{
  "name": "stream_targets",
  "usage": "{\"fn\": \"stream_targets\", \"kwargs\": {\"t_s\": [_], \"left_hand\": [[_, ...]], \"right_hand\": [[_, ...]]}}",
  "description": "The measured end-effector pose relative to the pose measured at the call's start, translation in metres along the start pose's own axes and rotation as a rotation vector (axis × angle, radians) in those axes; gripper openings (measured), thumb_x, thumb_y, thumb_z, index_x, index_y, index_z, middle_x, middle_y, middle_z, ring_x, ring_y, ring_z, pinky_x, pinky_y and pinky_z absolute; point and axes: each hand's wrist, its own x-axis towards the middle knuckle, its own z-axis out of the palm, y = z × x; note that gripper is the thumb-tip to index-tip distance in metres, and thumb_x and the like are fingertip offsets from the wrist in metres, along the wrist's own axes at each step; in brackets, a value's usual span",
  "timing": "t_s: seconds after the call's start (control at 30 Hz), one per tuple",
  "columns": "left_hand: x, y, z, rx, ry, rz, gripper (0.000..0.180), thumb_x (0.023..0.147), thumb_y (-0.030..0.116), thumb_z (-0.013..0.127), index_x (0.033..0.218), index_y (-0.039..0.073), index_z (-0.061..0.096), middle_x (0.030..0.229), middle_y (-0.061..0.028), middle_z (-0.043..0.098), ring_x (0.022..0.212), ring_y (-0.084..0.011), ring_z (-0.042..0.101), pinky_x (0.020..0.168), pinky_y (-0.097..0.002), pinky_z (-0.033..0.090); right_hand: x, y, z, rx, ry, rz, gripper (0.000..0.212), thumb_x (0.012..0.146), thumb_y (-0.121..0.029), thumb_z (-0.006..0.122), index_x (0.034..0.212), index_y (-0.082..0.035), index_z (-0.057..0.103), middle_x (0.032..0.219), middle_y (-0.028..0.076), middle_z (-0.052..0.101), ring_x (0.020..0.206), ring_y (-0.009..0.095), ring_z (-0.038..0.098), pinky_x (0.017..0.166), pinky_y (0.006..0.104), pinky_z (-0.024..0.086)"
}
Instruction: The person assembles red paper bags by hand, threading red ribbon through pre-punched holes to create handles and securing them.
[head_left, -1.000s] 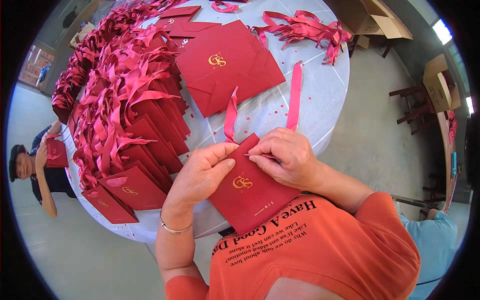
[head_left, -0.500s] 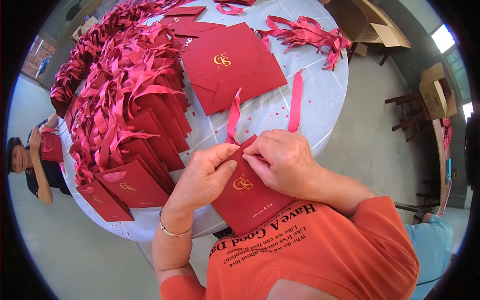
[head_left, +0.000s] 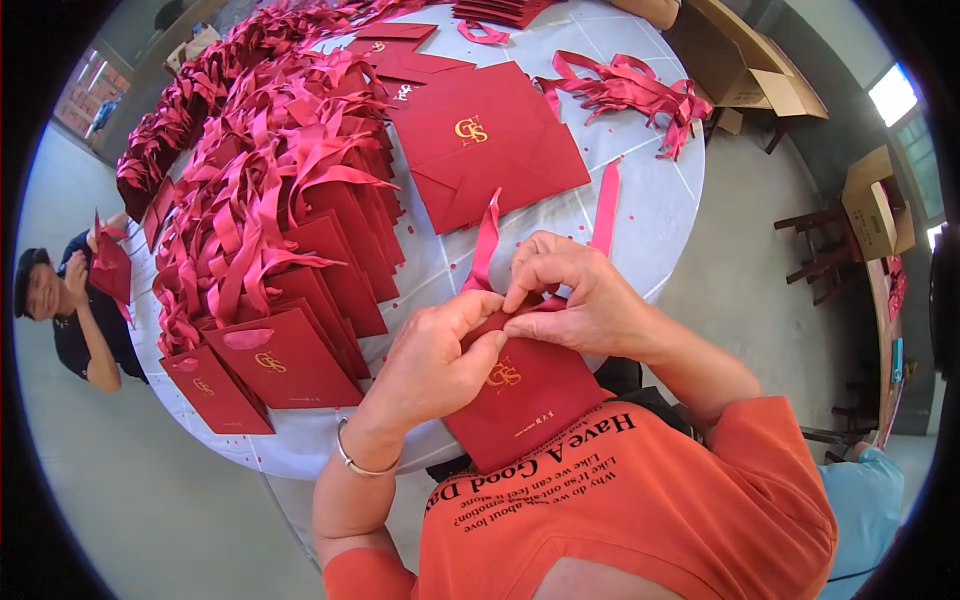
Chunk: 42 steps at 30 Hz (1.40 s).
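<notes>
A red paper gift bag (head_left: 535,405) with a gold emblem rests against my body at the table's near edge. Its top edge is pinched by my left hand (head_left: 432,355), thumb and fingers together. Thumb and forefinger of my right hand (head_left: 580,295) close at the bag's mouth, apparently on the pink ribbon (head_left: 485,245) there; the fingers cover the exact spot. A second ribbon end (head_left: 605,205) stretches away from my right hand over the table. Just beyond lies a stack of flat red bags (head_left: 485,140).
Rows of red bags with pink ribbon handles (head_left: 285,190) fill the table's left side. A heap of loose ribbons (head_left: 640,95) lies far right on the white-covered table (head_left: 660,235). Another person (head_left: 85,310) holds a red bag at left. Cardboard boxes (head_left: 740,60) stand beyond the right edge.
My right hand has turned, its fingers now at the bag's top opening instead of its front edge. The bag sits straighter. At left, the other person's bag has tilted.
</notes>
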Motion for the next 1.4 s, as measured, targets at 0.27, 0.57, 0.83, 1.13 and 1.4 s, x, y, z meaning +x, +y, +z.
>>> {"fn": "stream_targets", "kwargs": {"t_s": [0.27,0.57,0.83,1.13,1.4], "left_hand": [[-0.006,0.008,0.0,0.115,-0.036,0.031,0.024,0.088,0.001,0.062,0.111,-0.006,0.063,0.087,-0.0112,0.069,0.077,-0.011,0.064,0.072,-0.0262,0.052],[-0.008,0.013,0.002,0.202,0.173,0.074,0.016,0.081,0.006,0.07,0.094,0.0,0.062,0.079,-0.0159,0.071,0.073,-0.032,0.07,0.064,-0.0373,0.053],[-0.008,0.008,0.014,0.354,0.229,0.306,0.019,0.076,0.005,0.076,0.092,0.004,0.064,0.081,-0.0112,0.072,0.073,-0.0269,0.071,0.062,-0.0348,0.053],[-0.01,0.008,0.016,0.283,0.193,0.178,0.018,0.08,-0.002,0.074,0.094,0.0,0.062,0.074,-0.0064,0.071,0.069,-0.0076,0.066,0.063,-0.0221,0.05],[-0.012,0.006,0.015,0.075,0.042,0.028,0.015,0.084,0.0,0.072,0.095,-0.001,0.061,0.072,-0.0046,0.07,0.063,-0.0027,0.056,0.058,-0.0217,0.045]], "right_hand": [[0.022,-0.023,-0.024,-0.101,-0.337,0.266,0.035,0.067,-0.01,0.087,0.088,-0.003,0.061,0.081,0.002,0.057,0.072,0.012,0.054,0.062,0.0274,0.045],[0.065,-0.015,-0.043,-0.105,-0.681,0.263,0.032,0.094,-0.029,0.063,0.084,0.001,0.069,0.082,0.009,0.065,0.075,0.015,0.06,0.064,0.0312,0.048],[0.096,-0.018,-0.034,-0.259,-1.098,0.353,0.031,0.088,-0.028,0.067,0.071,-0.002,0.065,0.057,-0.003,0.043,0.056,0.012,0.039,0.052,0.0338,0.033],[0.074,0.019,-0.025,0.046,-0.925,0.666,0.02,0.079,-0.021,0.075,0.088,-0.003,0.073,0.069,-0.004,0.059,0.063,0.008,0.048,0.057,0.0277,0.038],[0.061,0.018,-0.027,-0.04,-0.265,0.558,0.019,0.083,-0.017,0.07,0.089,0.001,0.071,0.075,0.002,0.066,0.071,0.009,0.058,0.063,0.0276,0.047]]}}
